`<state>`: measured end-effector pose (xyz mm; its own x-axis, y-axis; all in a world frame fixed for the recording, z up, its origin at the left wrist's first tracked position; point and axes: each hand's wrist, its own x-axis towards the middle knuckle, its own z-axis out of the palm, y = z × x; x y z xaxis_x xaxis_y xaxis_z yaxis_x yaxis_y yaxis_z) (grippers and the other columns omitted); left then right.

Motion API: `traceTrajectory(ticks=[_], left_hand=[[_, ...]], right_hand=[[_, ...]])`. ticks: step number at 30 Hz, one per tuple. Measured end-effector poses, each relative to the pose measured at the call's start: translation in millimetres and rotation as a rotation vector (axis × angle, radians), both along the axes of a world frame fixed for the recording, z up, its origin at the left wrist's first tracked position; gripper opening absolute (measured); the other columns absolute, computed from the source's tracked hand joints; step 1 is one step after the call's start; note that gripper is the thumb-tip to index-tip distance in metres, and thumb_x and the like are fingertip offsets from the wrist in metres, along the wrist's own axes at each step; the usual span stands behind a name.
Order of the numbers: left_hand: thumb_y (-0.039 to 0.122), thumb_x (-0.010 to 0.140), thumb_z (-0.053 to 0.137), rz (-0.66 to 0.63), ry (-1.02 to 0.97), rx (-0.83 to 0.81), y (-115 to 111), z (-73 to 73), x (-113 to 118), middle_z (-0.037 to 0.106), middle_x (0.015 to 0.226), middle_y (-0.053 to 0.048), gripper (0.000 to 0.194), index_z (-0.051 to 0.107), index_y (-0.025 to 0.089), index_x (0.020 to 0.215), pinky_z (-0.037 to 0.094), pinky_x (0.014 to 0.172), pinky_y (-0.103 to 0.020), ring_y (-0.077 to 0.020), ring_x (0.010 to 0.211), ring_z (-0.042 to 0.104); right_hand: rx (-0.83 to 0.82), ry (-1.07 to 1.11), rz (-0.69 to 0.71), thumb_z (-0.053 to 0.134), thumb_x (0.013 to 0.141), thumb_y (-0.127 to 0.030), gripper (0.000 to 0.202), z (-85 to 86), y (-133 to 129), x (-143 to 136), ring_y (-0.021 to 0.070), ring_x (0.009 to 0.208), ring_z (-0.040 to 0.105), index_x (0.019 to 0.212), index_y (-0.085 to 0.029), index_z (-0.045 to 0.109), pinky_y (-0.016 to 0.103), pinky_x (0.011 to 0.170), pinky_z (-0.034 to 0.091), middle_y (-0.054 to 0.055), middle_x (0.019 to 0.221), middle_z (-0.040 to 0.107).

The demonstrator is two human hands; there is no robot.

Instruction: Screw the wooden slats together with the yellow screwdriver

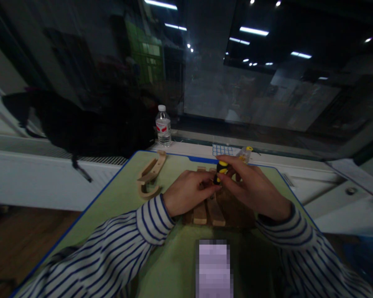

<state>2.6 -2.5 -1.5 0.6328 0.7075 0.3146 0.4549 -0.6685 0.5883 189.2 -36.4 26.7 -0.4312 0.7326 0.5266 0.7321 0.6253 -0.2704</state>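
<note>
A short screwdriver (222,166) with a black and yellow handle stands nearly upright between the thumb and fingers of my right hand (251,182). My left hand (191,190) is closed in a pinch at the lower end of the screwdriver; what its fingertips hold is hidden. Under both hands lie two narrow wooden strips (216,213), side by side on a dark brown board (239,211). A hole or screw head shows in the right strip. Left of my left hand, curved wooden pieces (152,171) lie together on the green tabletop (118,203).
A water bottle (163,128) stands on the windowsill beyond the table. Behind my right hand is a clear package with a yellow top (246,153), close to a blue-checked sheet (222,150). A dark bag (90,128) sits at the far left. A blurred-out rectangle (214,269) lies near me.
</note>
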Motion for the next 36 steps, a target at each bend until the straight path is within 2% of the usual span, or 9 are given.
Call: traceTrajectory(ticks=[19,29,36], left_hand=[[0.030,0.088,0.048,-0.017,0.042,0.026,-0.2,2.5,0.1,0.068,0.080,-0.001,0.022,0.066,0.019,0.093,0.040,0.065,-0.022,-0.0135,0.072,0.060],[0.044,0.083,0.057,0.032,-0.009,-0.017,0.2,-1.7,1.3,0.070,0.089,-0.002,0.030,0.065,0.021,0.102,0.045,0.072,-0.026,-0.0171,0.080,0.063],[0.040,0.085,0.055,0.052,-0.003,0.005,0.1,-1.8,1.3,0.070,0.087,-0.002,0.024,0.065,0.020,0.095,0.045,0.071,-0.025,-0.0163,0.079,0.064]], right_hand=[[0.009,-0.002,-0.027,0.051,0.089,-0.026,0.037,-2.5,1.0,0.0,0.0170,0.076,0.064,0.124,-0.024,0.044,0.028,0.061,0.050,0.005,0.099,0.066],[0.007,-0.003,-0.019,0.051,0.089,-0.026,0.036,-0.8,0.3,0.1,0.0158,0.071,0.063,0.125,-0.022,0.044,0.027,0.057,0.048,0.006,0.097,0.066],[-0.036,0.013,-0.023,0.052,0.088,-0.027,0.040,0.1,-1.0,-2.6,0.0152,0.069,0.063,0.127,-0.023,0.043,0.027,0.058,0.049,0.003,0.091,0.066]])
